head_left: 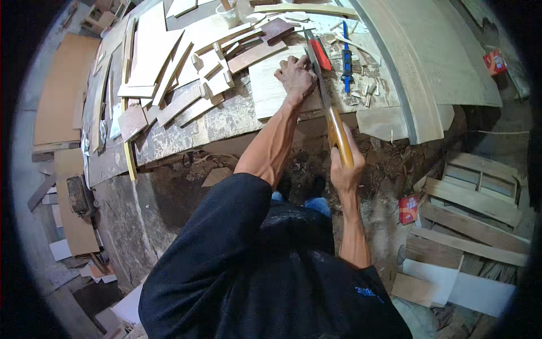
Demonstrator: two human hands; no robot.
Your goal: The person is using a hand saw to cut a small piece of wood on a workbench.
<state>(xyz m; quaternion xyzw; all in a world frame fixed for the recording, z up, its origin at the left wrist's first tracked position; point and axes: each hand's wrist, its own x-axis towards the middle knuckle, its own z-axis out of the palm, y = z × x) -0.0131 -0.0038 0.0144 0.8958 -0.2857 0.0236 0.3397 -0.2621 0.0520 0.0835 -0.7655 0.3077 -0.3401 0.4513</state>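
Black shirt (265,265) nearest; beyond it, the right hand's (344,158) fingers clasp the saw (339,131), while the left's (298,80), spread, press a pale board (266,86) at the desk's (192,131) near edge. Sawing seems underway; the next stroke calls for steady pressure.

Worn, brightly lit bench (232,116) at 12 o'clock; littered floor (389,166) at 3; brown board (62,90) at 10; white panel (480,294) at 4.

Pale board (268,85) partly hidden under the left fingers (291,62), teeth of the saw (335,120) indistinctly small
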